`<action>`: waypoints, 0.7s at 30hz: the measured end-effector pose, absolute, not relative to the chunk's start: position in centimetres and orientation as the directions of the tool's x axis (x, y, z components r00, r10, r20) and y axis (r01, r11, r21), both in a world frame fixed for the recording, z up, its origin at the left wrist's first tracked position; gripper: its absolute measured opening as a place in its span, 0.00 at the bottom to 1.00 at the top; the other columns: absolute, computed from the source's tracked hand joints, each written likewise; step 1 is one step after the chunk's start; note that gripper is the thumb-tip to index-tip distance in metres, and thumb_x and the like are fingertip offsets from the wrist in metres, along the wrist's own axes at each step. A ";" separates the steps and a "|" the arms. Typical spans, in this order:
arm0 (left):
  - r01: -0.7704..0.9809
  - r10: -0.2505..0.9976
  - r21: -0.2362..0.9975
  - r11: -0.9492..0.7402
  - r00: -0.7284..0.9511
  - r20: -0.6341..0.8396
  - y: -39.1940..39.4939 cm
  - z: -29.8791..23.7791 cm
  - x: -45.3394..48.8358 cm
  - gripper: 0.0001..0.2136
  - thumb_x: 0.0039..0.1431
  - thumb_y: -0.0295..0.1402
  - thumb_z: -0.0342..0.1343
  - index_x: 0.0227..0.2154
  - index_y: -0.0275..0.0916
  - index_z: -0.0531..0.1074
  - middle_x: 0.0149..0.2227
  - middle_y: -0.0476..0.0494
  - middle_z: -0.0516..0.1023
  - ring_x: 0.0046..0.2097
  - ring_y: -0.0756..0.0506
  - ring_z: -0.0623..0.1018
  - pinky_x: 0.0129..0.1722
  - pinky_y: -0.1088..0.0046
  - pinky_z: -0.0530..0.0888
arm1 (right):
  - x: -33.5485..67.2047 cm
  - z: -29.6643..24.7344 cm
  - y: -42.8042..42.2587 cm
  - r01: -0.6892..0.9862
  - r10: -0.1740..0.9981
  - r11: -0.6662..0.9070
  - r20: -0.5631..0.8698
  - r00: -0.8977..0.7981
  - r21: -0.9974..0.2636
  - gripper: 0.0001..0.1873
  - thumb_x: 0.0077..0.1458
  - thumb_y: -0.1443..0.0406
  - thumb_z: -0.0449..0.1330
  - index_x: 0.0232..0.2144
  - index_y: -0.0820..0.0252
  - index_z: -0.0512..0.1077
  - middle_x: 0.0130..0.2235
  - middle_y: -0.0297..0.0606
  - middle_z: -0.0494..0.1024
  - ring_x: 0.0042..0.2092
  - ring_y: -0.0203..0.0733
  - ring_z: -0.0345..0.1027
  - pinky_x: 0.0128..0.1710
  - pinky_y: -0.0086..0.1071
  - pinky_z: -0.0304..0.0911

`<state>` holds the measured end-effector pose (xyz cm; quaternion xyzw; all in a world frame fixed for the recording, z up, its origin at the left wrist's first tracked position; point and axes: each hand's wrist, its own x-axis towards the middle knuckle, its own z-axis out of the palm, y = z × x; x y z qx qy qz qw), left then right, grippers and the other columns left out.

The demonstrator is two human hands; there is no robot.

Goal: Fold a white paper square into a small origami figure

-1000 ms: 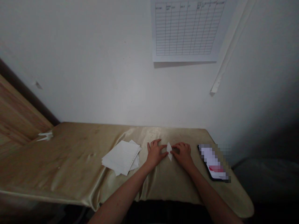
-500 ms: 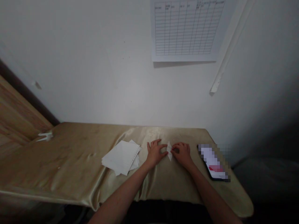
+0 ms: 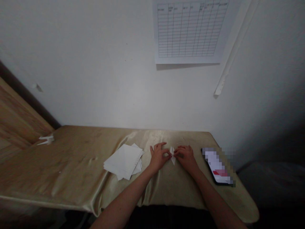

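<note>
A small folded piece of white paper (image 3: 173,160), narrow and diamond-shaped with pointed ends, lies between my hands on the table. My left hand (image 3: 157,157) pinches its left edge between thumb and index finger, the other fingers spread out above. From the other side, my right hand (image 3: 186,157) grips the right edge with thumb and fingertips. The paper's middle is partly covered by the fingertips, and a dark slit shows in its upper half. Left of my left hand rests a loose stack of white paper sheets (image 3: 124,160).
A gold satin cloth (image 3: 71,162) covers the table, with creases left of my arm. At right lies a phone (image 3: 214,165) with a lit, partly blurred screen. White scraps (image 3: 46,139) sit at the far left. A printed table sheet (image 3: 188,31) hangs on the wall.
My fingertips have drawn closer together at the paper's middle. Its upper half now looks split, with a dark gap. The stack and the phone stay put.
</note>
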<state>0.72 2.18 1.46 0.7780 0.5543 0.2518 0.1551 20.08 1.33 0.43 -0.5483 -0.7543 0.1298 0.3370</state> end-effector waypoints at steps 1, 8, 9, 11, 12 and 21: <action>0.782 0.935 0.515 -0.352 0.268 0.233 2.1 1.5 0.7 0.05 0.53 0.36 0.66 0.34 0.52 0.80 0.62 0.52 0.65 0.64 0.38 0.59 0.64 0.36 0.40 | 20.2 0.6 1.2 0.741 0.919 0.362 0.352 -0.180 -0.566 0.07 0.54 0.65 0.58 0.31 0.50 0.77 0.42 0.34 0.82 0.56 0.48 0.66 0.64 0.59 0.32; 0.774 0.896 0.454 -0.442 0.351 0.273 2.0 1.8 0.4 0.05 0.54 0.36 0.66 0.34 0.51 0.80 0.62 0.50 0.66 0.64 0.36 0.60 0.64 0.35 0.39 | 20.9 1.0 0.9 0.769 0.913 0.388 0.324 -0.247 -0.508 0.12 0.56 0.65 0.55 0.35 0.45 0.79 0.43 0.33 0.82 0.61 0.51 0.62 0.62 0.68 0.19; 0.774 0.891 0.444 -0.452 0.361 0.276 1.9 1.9 0.4 0.05 0.54 0.35 0.66 0.34 0.51 0.80 0.62 0.50 0.65 0.64 0.36 0.59 0.64 0.35 0.39 | 20.9 1.0 0.9 0.771 0.912 0.390 0.325 -0.249 -0.503 0.13 0.56 0.65 0.55 0.35 0.46 0.79 0.43 0.33 0.82 0.62 0.51 0.62 0.62 0.68 0.18; 0.774 0.883 0.428 -0.466 0.376 0.281 1.9 2.0 0.4 0.05 0.54 0.34 0.66 0.34 0.50 0.81 0.63 0.49 0.65 0.64 0.36 0.59 0.64 0.34 0.38 | 20.8 1.0 0.9 0.779 0.914 0.383 0.323 -0.243 -0.496 0.14 0.56 0.67 0.54 0.35 0.46 0.79 0.43 0.33 0.82 0.62 0.50 0.61 0.62 0.68 0.16; 0.775 0.881 0.421 -0.470 0.381 0.281 1.8 2.1 0.4 0.05 0.54 0.34 0.66 0.34 0.50 0.81 0.63 0.49 0.65 0.64 0.35 0.59 0.64 0.34 0.38 | 20.7 1.0 0.9 0.785 0.916 0.377 0.322 -0.238 -0.492 0.14 0.56 0.67 0.54 0.35 0.45 0.79 0.43 0.32 0.82 0.62 0.50 0.61 0.62 0.68 0.16; 0.798 0.851 0.321 -0.510 0.412 0.326 1.5 2.2 0.5 0.05 0.55 0.34 0.66 0.34 0.51 0.81 0.64 0.50 0.64 0.65 0.36 0.58 0.64 0.33 0.37 | 20.5 1.3 1.1 0.817 0.904 0.390 0.344 -0.253 -0.424 0.13 0.55 0.68 0.56 0.33 0.45 0.79 0.41 0.31 0.83 0.59 0.50 0.64 0.62 0.69 0.17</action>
